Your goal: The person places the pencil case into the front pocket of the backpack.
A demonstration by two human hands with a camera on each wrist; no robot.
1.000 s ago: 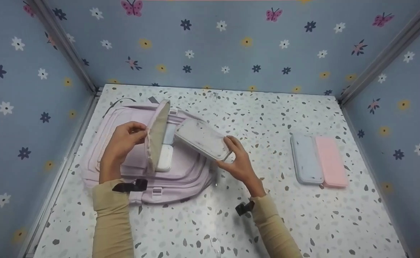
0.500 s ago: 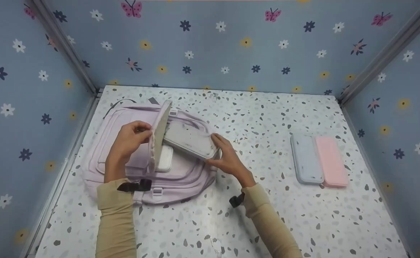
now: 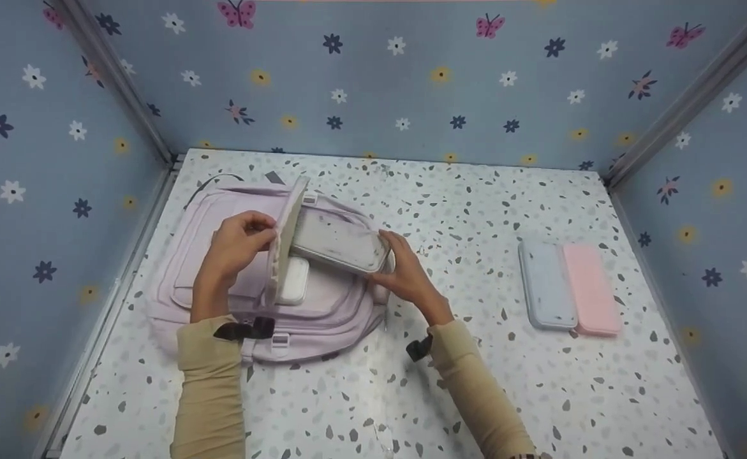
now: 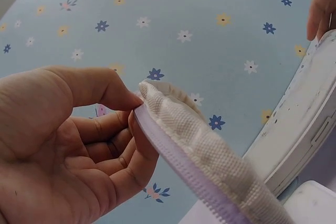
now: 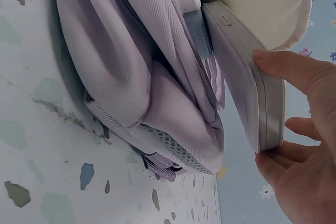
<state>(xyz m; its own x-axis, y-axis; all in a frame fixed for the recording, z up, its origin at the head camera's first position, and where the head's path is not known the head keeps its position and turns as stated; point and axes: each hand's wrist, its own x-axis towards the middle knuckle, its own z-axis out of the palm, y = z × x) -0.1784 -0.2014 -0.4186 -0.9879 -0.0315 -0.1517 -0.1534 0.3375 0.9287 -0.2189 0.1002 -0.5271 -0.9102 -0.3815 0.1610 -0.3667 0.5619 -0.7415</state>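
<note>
Lilac backpack (image 3: 332, 293), laid flat. Left hand (image 3: 236, 245): pinches its raised flap (image 3: 287, 236). Right hand (image 3: 405, 271): grips pale case (image 3: 341, 243), tilted over the backpack, inner end beneath the flap. Step, by my eye: packing. Next move calls for a levelled push inward.

Blue walls (image 3: 399, 143) with flowers (image 3: 440, 74) and pink butterflies (image 3: 490, 26) fill the top and both sides of the frame. Grey posts (image 3: 118, 76) slant through both upper corners. The white tabletop (image 3: 475, 210) is speckled, with a sheen at lower centre.
</note>
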